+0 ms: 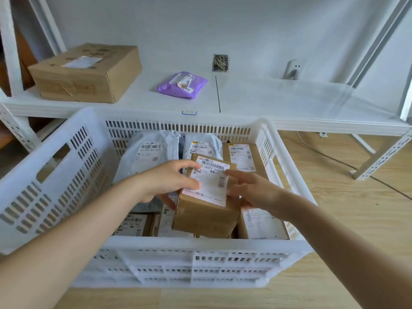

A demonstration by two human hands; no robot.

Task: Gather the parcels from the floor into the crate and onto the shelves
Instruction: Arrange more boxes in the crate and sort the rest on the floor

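Both arms reach forward and down into the white crate (66, 157), forearms bare, converging on one small brown box (207, 210) held above the load. The left hand (165, 181) comes in from the left, palm down, thumb along the near edge of the shipping label (211, 181) and fingers (189, 165) wrapped over the box's far left corner: that hand is grasping the box. The right hand (252, 190) meets it from the right, fingers spread and pressed flat against the box's right side, thumb tucked below; it steadies the box more than it clamps it. The box sits tilted, label up, its lower edge just over the parcels beneath.

Inside the crate, a grey poly mailer (147, 155) lies at the back left, a second pale mailer (202, 146) beside it, and a labelled brown carton (242, 157) in the back right corner. Nearer the front, more labelled boxes (131, 224) lie flat on the left, and another labelled carton (263, 224) on the right, touching the held box.

Behind the crate, the white shelf (267, 101) carries a large cardboard box (87, 72) at the left and a purple pouch (181, 84) near the middle, well apart from each other. The crate stands on the wooden floor (345, 197).
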